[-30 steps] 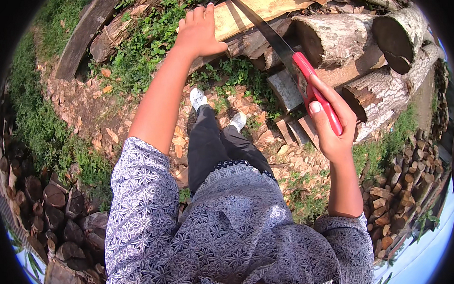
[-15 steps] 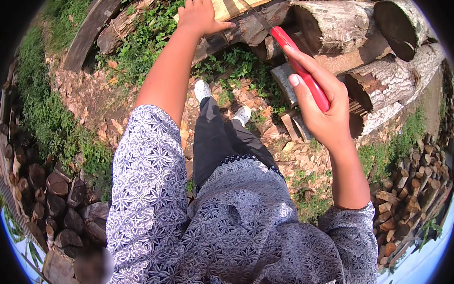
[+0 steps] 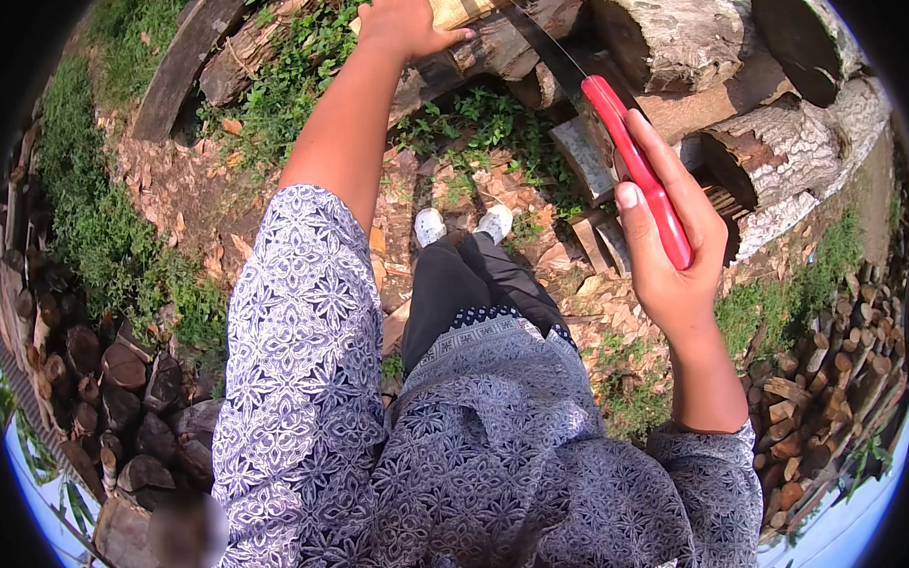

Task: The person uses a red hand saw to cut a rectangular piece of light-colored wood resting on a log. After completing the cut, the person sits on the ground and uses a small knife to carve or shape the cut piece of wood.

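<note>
My right hand [image 3: 686, 262] is closed around the red handle of a handsaw [image 3: 639, 170], with the thumb and index finger lying along it. From the handle, the dark saw blade [image 3: 548, 49] slants up and left across a pale sawn board [image 3: 459, 6] at the top edge. Whether the teeth are in a cut cannot be made out. My left hand [image 3: 408, 24] rests on the board's left part, thumb stretched out toward the blade. Its fingertips reach the picture's upper edge. Under the board lies a rough log [image 3: 503, 45].
Thick cut logs [image 3: 663, 41] lie at the upper right, with short timber offcuts [image 3: 584, 158] before them. A long weathered plank [image 3: 187, 64] stands at the upper left. Stacked firewood [image 3: 120, 403] is at lower left, and more split wood [image 3: 821, 387] at right. Dry leaves and plants cover the ground.
The saw and my right hand have drawn back down and to the right, showing more blade. My left foot has moved back beside the right one. My left hand stays on the board.
</note>
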